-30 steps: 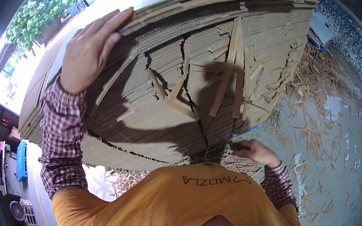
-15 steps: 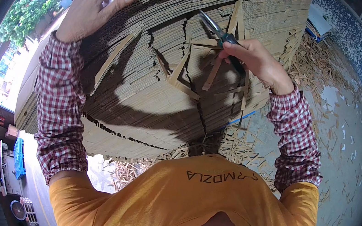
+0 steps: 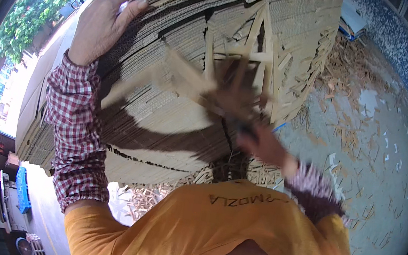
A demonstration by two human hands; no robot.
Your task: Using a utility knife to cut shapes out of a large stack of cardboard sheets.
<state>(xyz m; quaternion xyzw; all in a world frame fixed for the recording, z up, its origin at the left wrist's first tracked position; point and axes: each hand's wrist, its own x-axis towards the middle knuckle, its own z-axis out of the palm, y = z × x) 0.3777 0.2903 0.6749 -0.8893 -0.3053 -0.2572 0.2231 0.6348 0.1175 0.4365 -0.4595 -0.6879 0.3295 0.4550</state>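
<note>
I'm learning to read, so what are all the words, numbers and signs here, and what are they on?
Orange shirt: one row of dark lettering across the chest; I won't copy out what it says.
Cardboard stack: no writing I can make out.
Everything else: any marks are too small or blurred to read.

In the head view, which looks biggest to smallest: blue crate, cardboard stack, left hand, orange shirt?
Cardboard stack
Orange shirt
Left hand
Blue crate, farther away, so its real size is unsure
</note>
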